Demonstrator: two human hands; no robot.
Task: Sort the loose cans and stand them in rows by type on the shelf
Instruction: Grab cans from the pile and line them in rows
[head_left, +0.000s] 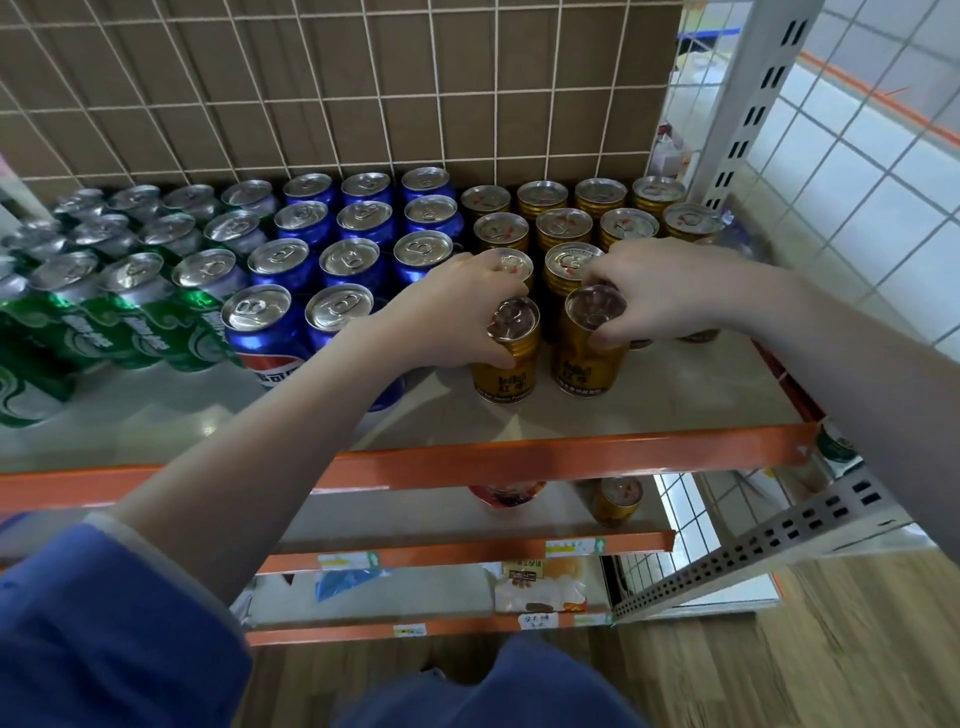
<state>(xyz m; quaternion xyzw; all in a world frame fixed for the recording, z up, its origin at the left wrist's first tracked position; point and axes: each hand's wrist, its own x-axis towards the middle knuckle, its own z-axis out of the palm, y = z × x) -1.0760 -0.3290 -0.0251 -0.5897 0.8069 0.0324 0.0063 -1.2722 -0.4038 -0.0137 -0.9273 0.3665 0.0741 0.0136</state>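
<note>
Cans stand in rows on the grey shelf (675, 395): green cans (130, 312) at the left, blue cans (343, 228) in the middle, gold cans (563, 226) at the right. My left hand (457, 306) grips the top of a gold can (506, 371) at the front of the gold rows. My right hand (670, 291) grips the top of a second gold can (587, 364) just to its right. Both cans stand upright on the shelf, side by side.
An orange rail (571, 460) edges the shelf front. A wire grid and cardboard (363, 88) back the shelf; a white perforated upright (753, 104) stands at the right. Lower shelves hold a gold can (618, 501), a red container (506, 493) and snack packets (540, 587).
</note>
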